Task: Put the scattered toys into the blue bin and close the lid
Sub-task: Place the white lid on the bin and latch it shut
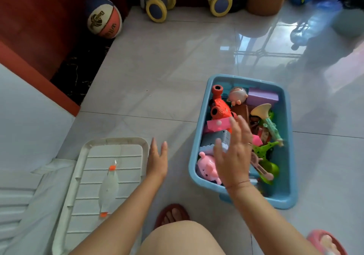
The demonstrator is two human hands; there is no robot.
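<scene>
On the glossy tiled floor (157,77), in front of the person's right knee, stands the blue bin (198,136); it is a rectangular pale-blue plastic tub with rounded corners and a rolled rim, uncovered and filled with toys. Its long axis runs away from the person, one short end near the knee and the other pointing up the room, leaning slightly left. Inside, an orange wheeled toy (219,105) lies along the left wall; a round pale figure (237,95) and a purple block (263,97) sit at the far end; a cream-belled toy trumpet (266,118) slants along the right side, bell toward the far end; a pink piglet toy (207,166) fills the near left corner; green pieces (266,150) lie at the near right.

The lid (130,156), white and ribbed with a clear strap tipped in orange, lies flat on the floor to the left of the bin and apart from it; its long axis also runs away from the person.

The left hand (156,160) is flat, fingers straight and together, just beside the lid's right edge; whether it touches cannot be told. The right hand (234,152) is over the bin's toys with fingers spread, blurred, gripping nothing.
</scene>
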